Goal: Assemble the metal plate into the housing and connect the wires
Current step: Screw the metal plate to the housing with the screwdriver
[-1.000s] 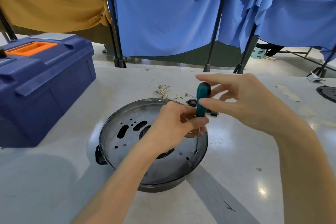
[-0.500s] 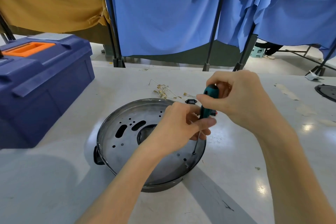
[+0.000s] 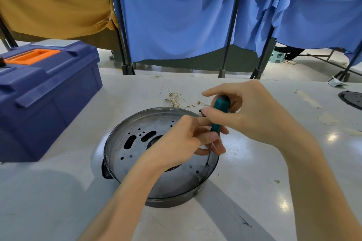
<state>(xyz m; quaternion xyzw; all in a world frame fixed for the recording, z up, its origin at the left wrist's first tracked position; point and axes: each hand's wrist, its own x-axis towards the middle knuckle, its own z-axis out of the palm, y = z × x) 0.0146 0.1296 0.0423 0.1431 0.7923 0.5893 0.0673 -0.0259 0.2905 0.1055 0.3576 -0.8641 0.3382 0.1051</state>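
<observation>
A round dark housing sits on the white table with a perforated metal plate lying inside it. A teal-handled screwdriver stands nearly upright, its tip on a screw at the plate's right edge. My right hand pinches the handle's upper part between thumb and fingers. My left hand holds the handle's lower end and the shaft, covering the plate's centre. A bundle of thin wires with brass terminals lies on the table just behind the housing.
A blue toolbox with an orange handle stands at the left. A dark round part lies at the table's far right edge. Tape scraps mark the table's right side. Blue and tan curtains on black stands hang behind the table.
My right hand first closed round the screwdriver handle, then shifted its grip on it with the index finger stretched out. The screwdriver tip stays on the same screw, and my left hand has hardly moved.
</observation>
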